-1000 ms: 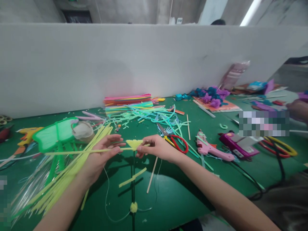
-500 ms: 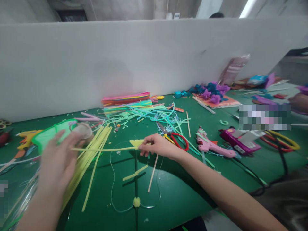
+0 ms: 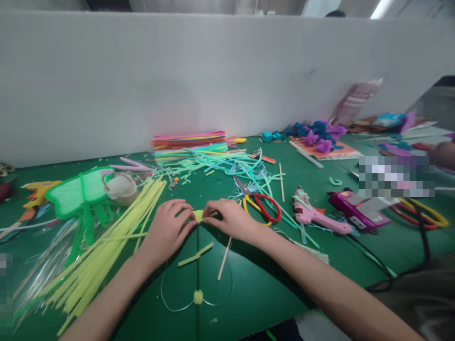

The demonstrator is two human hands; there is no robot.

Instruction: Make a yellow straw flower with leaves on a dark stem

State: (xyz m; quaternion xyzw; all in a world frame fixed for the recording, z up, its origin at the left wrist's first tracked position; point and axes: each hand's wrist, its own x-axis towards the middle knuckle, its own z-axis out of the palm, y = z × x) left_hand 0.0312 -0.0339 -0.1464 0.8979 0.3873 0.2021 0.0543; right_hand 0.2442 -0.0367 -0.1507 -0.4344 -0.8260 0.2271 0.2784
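Note:
My left hand (image 3: 168, 229) and my right hand (image 3: 227, 219) meet at the middle of the table. Their fingertips pinch a small folded yellow pipe cleaner piece (image 3: 198, 216) from both sides, and a long yellow strand trails out left behind my left wrist. Below, a yellow tuft (image 3: 198, 297) sits on a clear thin line (image 3: 174, 310) that curves up on both sides. A thin dark strip runs down from the pinched piece through the tuft. A short bent yellow pipe cleaner (image 3: 195, 255) and a thin wooden stick (image 3: 224, 259) lie between my forearms.
A bundle of yellow pipe cleaners (image 3: 103, 260) lies left, beside a green fuzzy shape (image 3: 69, 192) and a yellow glue gun (image 3: 37, 196). Right are red-and-yellow scissors (image 3: 266, 208), a pink glue gun (image 3: 320, 220) and a purple glue gun (image 3: 357, 208). Teal strands (image 3: 213, 163) lie behind.
My left hand has moved right from the side, along the yellow strand, to join my right hand at the folded piece. The view has tilted slightly down.

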